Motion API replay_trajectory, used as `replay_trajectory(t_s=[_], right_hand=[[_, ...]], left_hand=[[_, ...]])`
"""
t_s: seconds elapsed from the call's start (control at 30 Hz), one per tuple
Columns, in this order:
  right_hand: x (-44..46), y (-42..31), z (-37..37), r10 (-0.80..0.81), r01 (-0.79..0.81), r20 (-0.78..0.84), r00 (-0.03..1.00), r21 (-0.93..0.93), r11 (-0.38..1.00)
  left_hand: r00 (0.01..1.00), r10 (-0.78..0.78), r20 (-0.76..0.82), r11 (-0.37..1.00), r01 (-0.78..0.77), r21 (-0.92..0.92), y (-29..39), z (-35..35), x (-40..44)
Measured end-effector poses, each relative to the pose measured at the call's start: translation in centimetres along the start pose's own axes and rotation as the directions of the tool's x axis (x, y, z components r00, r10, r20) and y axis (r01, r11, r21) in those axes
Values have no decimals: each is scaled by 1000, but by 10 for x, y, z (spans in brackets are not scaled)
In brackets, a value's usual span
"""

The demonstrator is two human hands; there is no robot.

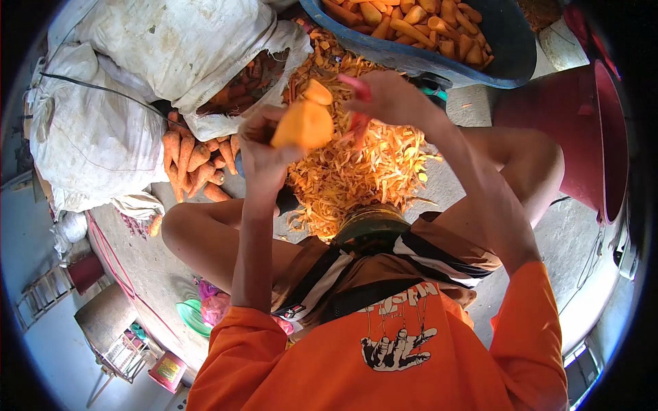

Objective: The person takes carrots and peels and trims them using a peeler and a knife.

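My left hand (262,147) is closed around a thick orange carrot (306,125) that looks peeled and has a knobbly end. To its right, my right hand (392,101) grips a red peeler (358,122), slightly blurred and apart from the carrot. Below both hands, between my legs, lies a big heap of carrot peelings (356,175). Unpeeled carrots (195,161) lie on the floor to the left of my left hand. More carrots show in the torn mouth of a white sack (178,41).
A blue tub (411,51) at the top holds many peeled carrots (425,24). To the right stands a large dark red bin (582,137). Another white sack (103,137) leans at the left. A pink hose (116,267) runs along the floor.
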State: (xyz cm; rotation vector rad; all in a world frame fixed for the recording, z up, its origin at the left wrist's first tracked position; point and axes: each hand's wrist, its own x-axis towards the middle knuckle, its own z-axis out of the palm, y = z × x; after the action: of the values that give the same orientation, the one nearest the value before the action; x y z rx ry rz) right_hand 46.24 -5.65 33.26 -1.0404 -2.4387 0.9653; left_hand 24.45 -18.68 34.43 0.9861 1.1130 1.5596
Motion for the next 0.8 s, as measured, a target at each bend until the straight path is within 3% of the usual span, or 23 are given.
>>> replay_trajectory(t_s=[0.03,0.13,0.17,0.23,0.27,0.3,0.33,0.4,0.43,0.5,0.57,0.6,0.63,0.67,0.7,0.73,0.77,0.8], right_hand=[[6,34,1,58,-52,59,997,-103,993],[14,90,-22,244,-209,105,964,-270,940],[8,96,-33,236,-196,119,964,-278,940],[2,89,-63,261,-241,108,959,-173,955],[1,78,-79,267,-252,103,958,-136,958],[-12,52,-98,268,-257,32,963,-193,947],[-21,35,-109,265,-266,-38,964,-246,932],[-32,40,-120,292,-301,-76,954,-261,917],[-35,42,-124,323,-343,-115,939,-277,898],[-44,37,-129,283,-315,-157,946,-254,914],[-44,30,-136,249,-294,-205,947,-231,928],[-42,27,-142,333,-369,-180,925,-223,902],[-41,25,-144,416,-442,-155,896,-222,869],[-41,26,-144,406,-430,-146,902,-226,874],[-41,28,-143,410,-442,-185,893,-195,875],[-40,29,-143,419,-458,-224,880,-162,874],[-37,28,-146,449,-484,-214,868,-153,862],[-36,29,-147,452,-486,-210,867,-154,860]], left_hand=[[983,87,159,996,-83,-30,-3,-2,0],[954,-156,257,980,182,-79,-2,-1,1],[959,-152,241,980,178,-89,1,-1,1],[800,-535,271,845,501,187,10,-1,5],[806,-531,263,847,497,186,9,-1,7],[675,-710,203,653,522,549,4,2,8],[540,-840,59,348,450,822,-2,5,7],[425,-896,129,183,90,979,-35,1,-4],[428,-897,112,174,108,979,-46,5,-6],[194,-958,209,223,52,974,-67,14,-2],[362,-878,313,418,262,870,-71,22,17],[432,-856,284,462,392,796,-47,42,38],[583,-685,436,728,544,417,-59,41,45],[593,-683,427,730,547,410,-54,47,57],[712,-619,331,774,625,104,-39,57,75],[794,-574,201,765,607,-214,-34,61,89],[795,-573,198,765,606,-217,-43,53,97],[850,-523,61,849,526,-53,-60,36,103]])
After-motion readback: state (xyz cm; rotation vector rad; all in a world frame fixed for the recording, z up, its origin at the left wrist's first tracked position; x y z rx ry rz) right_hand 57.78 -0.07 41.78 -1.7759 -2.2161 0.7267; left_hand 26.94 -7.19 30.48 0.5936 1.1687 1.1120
